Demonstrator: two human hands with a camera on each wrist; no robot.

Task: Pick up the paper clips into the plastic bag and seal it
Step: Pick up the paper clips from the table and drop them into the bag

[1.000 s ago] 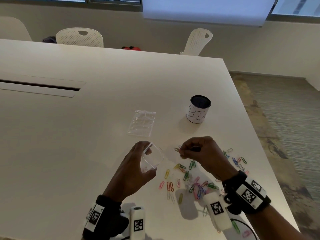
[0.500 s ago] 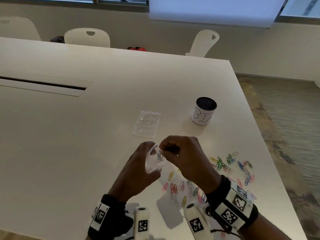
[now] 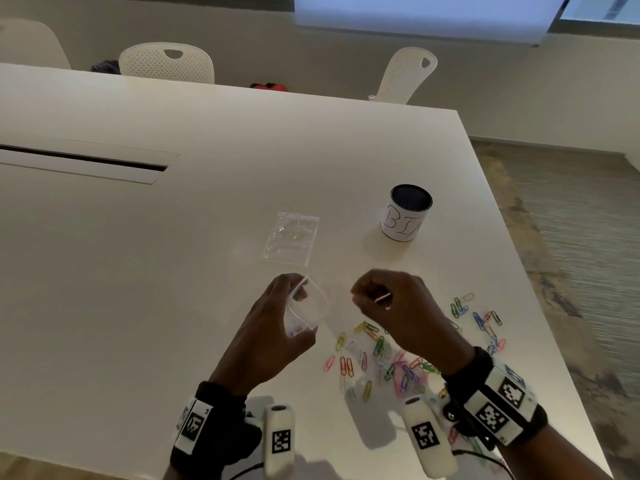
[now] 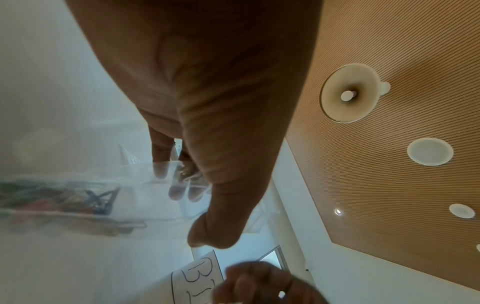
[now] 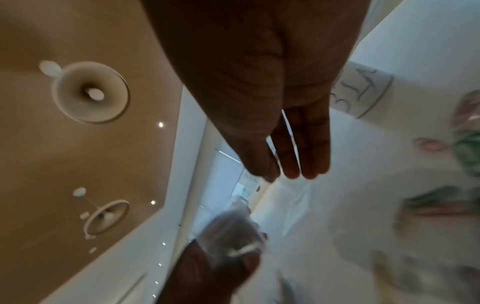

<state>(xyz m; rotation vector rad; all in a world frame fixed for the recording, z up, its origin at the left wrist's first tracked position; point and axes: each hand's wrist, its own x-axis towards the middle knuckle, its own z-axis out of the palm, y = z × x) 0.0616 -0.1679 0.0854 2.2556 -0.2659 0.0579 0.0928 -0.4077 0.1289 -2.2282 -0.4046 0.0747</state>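
Left hand (image 3: 273,327) holds the open bag (image 3: 308,310) above the table (image 3: 173,271), thumb and fingers curled round its mouth; the fingers show through the plastic in the left wrist view. A few clips lie inside the bag.

Right hand (image 3: 391,306) hangs just beside the bag, at its 3 o'clock, apart from it. Head view shows it as a loose fist; the right wrist view shows fingers nearly straight with the thumb drawn to their tips. Whether it holds a clip cannot be told.

Loose clips (image 3: 381,355) are scattered on the table at 5 o'clock of the bag, below the right hand.

Spare bag (image 3: 291,239) lies flat at 12 o'clock of the left hand. Cup (image 3: 405,216) stands at 12 o'clock of the right hand.
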